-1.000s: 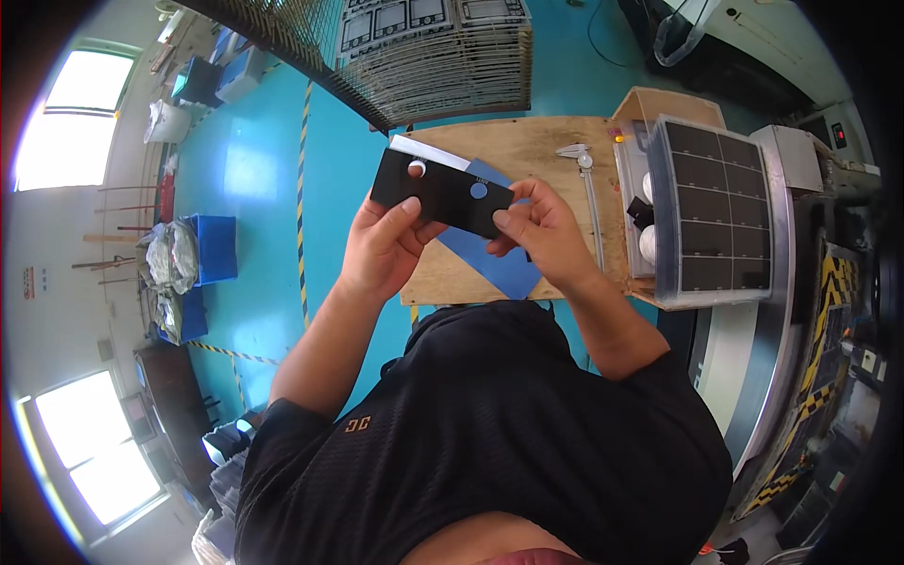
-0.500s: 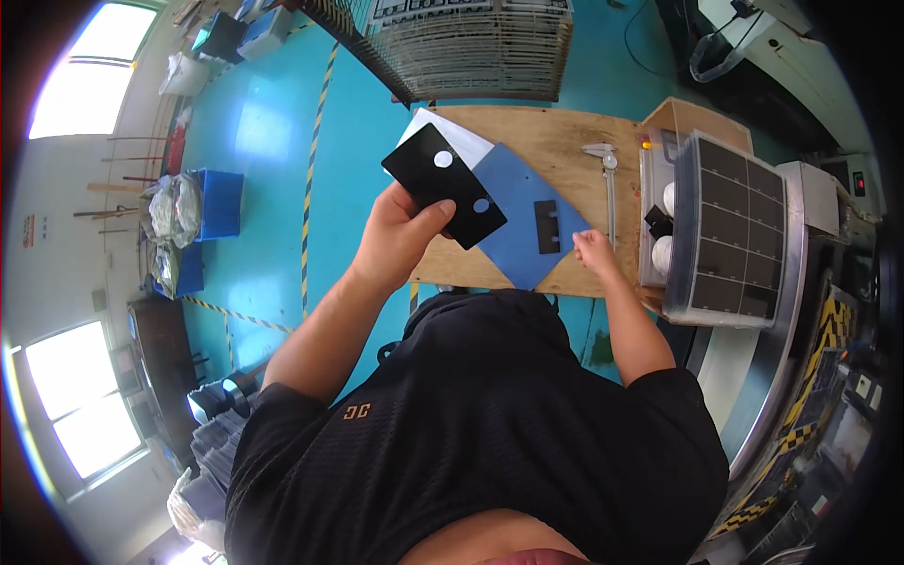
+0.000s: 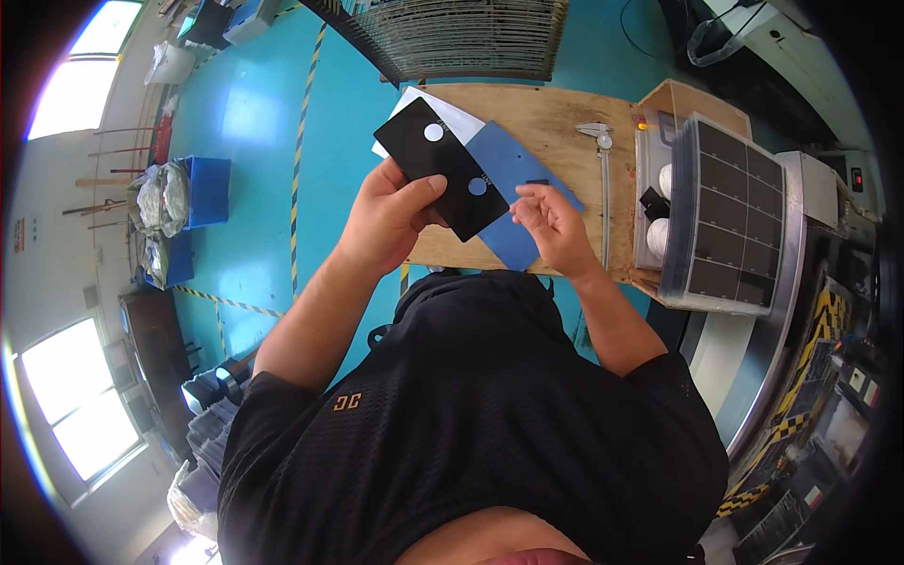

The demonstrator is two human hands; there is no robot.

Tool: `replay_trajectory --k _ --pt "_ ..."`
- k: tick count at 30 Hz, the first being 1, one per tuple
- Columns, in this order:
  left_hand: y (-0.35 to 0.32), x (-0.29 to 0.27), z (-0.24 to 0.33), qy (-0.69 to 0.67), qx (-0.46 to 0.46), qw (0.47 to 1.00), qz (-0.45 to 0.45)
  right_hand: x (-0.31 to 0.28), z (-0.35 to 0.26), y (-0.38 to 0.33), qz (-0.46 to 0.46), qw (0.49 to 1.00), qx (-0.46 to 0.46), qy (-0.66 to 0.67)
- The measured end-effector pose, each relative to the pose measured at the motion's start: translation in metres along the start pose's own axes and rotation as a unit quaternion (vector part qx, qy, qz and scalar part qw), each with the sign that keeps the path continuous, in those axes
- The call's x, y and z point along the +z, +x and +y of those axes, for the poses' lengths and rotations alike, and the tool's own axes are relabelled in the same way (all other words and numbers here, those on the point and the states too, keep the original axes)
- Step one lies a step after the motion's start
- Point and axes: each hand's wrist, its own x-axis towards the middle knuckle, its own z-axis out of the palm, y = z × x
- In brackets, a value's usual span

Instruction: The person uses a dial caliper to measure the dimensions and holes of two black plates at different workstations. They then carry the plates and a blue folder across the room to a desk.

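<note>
My left hand [image 3: 386, 212] grips a thin black rectangular plate [image 3: 441, 162] at its lower left edge, thumb on top and fingers underneath. Two round holes run along the plate, one showing white paper and one showing blue behind it. Close by the plate's lower right corner is my right hand [image 3: 557, 226], its fingers loosely bent and slightly apart; whether a fingertip touches the corner I cannot tell. Beneath lies a blue sheet [image 3: 513, 151] over a white sheet [image 3: 452, 111]. A small black notched piece [image 3: 537, 182] on the blue sheet is mostly hidden by my right hand.
A dial caliper [image 3: 605, 179] lies on the wooden table [image 3: 565, 108]. At the table's right stands a clear bin with a black gridded panel [image 3: 739, 212], beside white rolls [image 3: 659, 235]. A wire rack [image 3: 480, 47] stands beyond the far edge, and blue bins [image 3: 207, 193] sit on the floor at left.
My right hand has moved left and up from the blue sheet's right corner to the plate, now covering most of the notched piece. The view has shifted slightly; my left hand keeps its hold.
</note>
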Motion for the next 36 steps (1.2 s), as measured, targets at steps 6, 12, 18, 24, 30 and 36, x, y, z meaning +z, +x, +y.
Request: replay_trajectory --k 6,12,18,24,30,36 --pt "-0.003 0.0 0.002 0.007 0.003 1.0 -0.008 0.019 -0.093 0.007 -0.064 0.953 -0.2 -0.217" --pt "-0.003 -0.005 -0.001 0.057 0.023 0.998 0.0 0.034 -0.103 0.014 -0.104 0.898 -0.218 -0.368" --pt "-0.006 -0.005 -0.003 0.168 0.058 0.984 0.014 0.045 -0.112 0.008 -0.137 0.912 -0.085 -0.378" --pt "-0.009 -0.002 -0.007 0.308 0.1 0.945 0.039 0.045 -0.101 0.006 -0.175 0.97 0.08 -0.147" --pt "-0.013 0.003 -0.008 0.361 0.195 0.911 0.036 0.032 -0.087 0.014 -0.235 0.928 0.162 0.241" --pt "-0.012 0.003 -0.006 0.413 0.227 0.881 0.034 0.037 -0.075 0.006 -0.252 0.836 0.175 0.456"
